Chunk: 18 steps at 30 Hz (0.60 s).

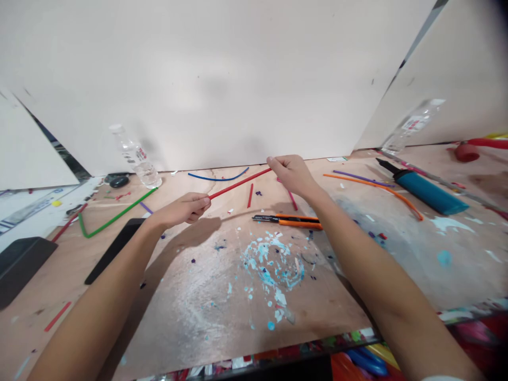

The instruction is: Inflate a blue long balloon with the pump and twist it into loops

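Note:
A long, thin red balloon [240, 183], without air in it, stretches in a straight line between my two hands above the table. My left hand [183, 208] pinches its lower end between thumb and fingers. Higher up and to the right, my right hand [291, 172] closes on the other end. Under the balloon lies a short red piece [250, 195]. A blue flat balloon [218, 178] curves along the back, and a pink strip [292, 196] lies partly behind my right hand. A slim orange-and-black tool [288, 219] rests beside my right forearm.
Clear bottles stand at the left [138, 159] and lean at the right [413, 126] before a white panel [222, 79]. A teal hand pump [432, 191] and an orange balloon [397, 193] lie right. Left are a green balloon [115, 219] and a black object [113, 254].

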Available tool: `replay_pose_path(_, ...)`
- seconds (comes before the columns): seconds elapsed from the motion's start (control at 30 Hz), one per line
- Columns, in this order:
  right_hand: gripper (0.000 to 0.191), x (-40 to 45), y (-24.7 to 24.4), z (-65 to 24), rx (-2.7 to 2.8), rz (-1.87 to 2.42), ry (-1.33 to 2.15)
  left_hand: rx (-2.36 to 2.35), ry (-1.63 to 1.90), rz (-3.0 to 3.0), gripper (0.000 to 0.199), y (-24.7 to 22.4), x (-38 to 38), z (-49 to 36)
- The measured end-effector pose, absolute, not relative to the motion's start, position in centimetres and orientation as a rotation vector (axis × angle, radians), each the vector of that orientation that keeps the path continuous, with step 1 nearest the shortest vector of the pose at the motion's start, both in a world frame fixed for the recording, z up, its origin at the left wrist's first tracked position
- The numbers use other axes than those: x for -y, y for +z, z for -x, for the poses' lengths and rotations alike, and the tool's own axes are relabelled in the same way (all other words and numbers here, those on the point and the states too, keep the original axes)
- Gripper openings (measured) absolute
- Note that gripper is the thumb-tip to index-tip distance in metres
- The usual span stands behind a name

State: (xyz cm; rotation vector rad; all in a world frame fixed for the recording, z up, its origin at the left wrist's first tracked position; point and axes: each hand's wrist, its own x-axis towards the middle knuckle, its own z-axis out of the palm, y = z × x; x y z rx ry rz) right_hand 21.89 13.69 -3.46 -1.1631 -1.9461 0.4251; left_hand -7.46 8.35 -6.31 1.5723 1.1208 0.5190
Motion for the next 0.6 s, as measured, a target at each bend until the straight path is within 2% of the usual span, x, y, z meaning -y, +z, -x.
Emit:
replay_pose_path(0.1, 0.042, -13.6, -3.9, -21.5, 2.143, 1.135, 0.478, -1.485, 0.372, -2.001, 0.03, -7.1, -9.2, 9.2)
replay_pose_path(0.17, 0.039, -13.7, -4.3, -21.2, 2.294, 1.106, 0.485, -1.883, 0.138, -2.193, 0.029, -7.8, -9.9, 11.0)
replay_pose_path(0.27, 0.034, -13.6, -4.9, -20.6, 2.446, 1.1, 0.491, -2.13, -0.138, -2.159, 0.039, -8.4, -10.1, 12.9)
replay_pose_path(0.33, 0.031, -13.3, -5.0, -20.0, 2.524, 1.054, 0.553, -1.948, -0.033, -2.235, 0.054, -8.0, -9.6, 12.2)
replay_pose_path(0.4, 0.027, -12.6, -4.9, -19.2, 2.591, 0.955, 0.648, -1.643, 0.244, -2.307, 0.068, -7.0, -8.5, 9.9)
replay_pose_path(0.47, 0.025, -11.6, -4.4, -18.4, 2.628, 0.857, 0.744, -1.355, 0.471, -2.219, 0.065, -6.0, -7.2, 6.9)
replay_pose_path(0.53, 0.026, -10.7, -3.7, -17.9, 2.624, 0.803, 0.81, -1.124, 0.587, -2.142, 0.052, -5.2, -6.1, 4.3)
replay_pose_path(0.6, 0.027, -10.0, -3.0, -17.7, 2.59, 0.79, 0.849, -1.125, 0.704, -2.063, 0.039, -4.7, -5.5, 2.9)
